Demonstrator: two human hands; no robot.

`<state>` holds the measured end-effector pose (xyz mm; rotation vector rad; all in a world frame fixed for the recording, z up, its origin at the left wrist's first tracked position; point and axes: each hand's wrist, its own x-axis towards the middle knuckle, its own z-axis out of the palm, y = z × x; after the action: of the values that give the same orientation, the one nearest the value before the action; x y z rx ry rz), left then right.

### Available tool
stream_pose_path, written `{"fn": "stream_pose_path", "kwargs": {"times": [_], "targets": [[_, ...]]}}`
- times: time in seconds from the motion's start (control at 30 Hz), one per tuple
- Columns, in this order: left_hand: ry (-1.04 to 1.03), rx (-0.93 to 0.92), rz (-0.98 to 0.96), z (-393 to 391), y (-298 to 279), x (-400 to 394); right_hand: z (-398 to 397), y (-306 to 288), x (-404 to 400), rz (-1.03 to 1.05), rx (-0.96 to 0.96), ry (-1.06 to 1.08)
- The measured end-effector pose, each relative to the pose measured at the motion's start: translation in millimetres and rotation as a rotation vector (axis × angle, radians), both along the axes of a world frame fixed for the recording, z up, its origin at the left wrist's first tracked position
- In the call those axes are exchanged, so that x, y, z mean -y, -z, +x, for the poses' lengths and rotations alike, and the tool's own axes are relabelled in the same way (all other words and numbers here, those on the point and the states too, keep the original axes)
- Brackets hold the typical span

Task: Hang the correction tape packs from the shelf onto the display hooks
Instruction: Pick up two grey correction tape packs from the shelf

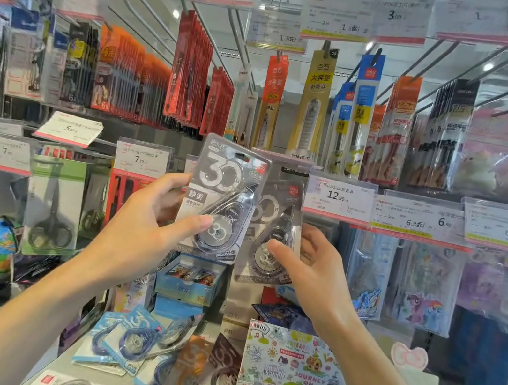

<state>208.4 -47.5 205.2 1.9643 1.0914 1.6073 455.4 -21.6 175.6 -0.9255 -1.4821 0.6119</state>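
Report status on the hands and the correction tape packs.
Left hand gripping grey correction tape pack, raised. Right hand pinching second grey pack behind it. More packs on shelf below. Price tags crowd the hook area.

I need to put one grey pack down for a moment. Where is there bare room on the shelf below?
Little is bare. The shelf is crowded with blue packs, orange and black packs and a doodle-print box. A pale strip shows left of the blue packs, another at far right, behind the pink bow.

Two grey correction tape packs (224,201) raised, overlapping; blue packs (133,340) lie below.
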Motion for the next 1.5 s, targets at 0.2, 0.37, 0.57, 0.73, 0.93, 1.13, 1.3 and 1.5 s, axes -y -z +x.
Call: {"fn": "stream_pose_path", "kwargs": {"times": [0.2,0.37,0.57,0.73,0.93,1.13,1.3,1.5], "targets": [[0.009,0.008,-0.012,2.0,7.4,-4.4,0.4,7.5,-13.8,-0.008,0.083,0.155],[0.007,0.013,-0.026,1.0,16.1,-15.7,-1.7,5.7,-38.0,-0.038,0.104,0.169],[-0.017,0.043,-0.044,1.4,26.7,-29.9,-5.0,9.2,-64.9,-0.097,0.042,0.169],[-0.004,0.053,-0.058,1.0,31.7,-36.5,-7.7,10.5,-74.3,-0.132,0.039,0.145],[0.035,0.074,-0.080,0.2,36.5,-35.0,2.0,8.8,-70.6,-0.162,0.073,0.136],[0.090,0.096,-0.119,2.8,46.8,-26.8,23.2,14.0,-34.4,-0.114,0.220,0.165],[0.141,0.073,-0.154,18.7,54.8,-20.4,13.6,19.6,-0.9,-0.108,0.270,-0.025],[0.161,0.065,-0.152,30.8,59.6,-16.3,2.1,22.7,13.9,-0.106,0.164,-0.144]]}}
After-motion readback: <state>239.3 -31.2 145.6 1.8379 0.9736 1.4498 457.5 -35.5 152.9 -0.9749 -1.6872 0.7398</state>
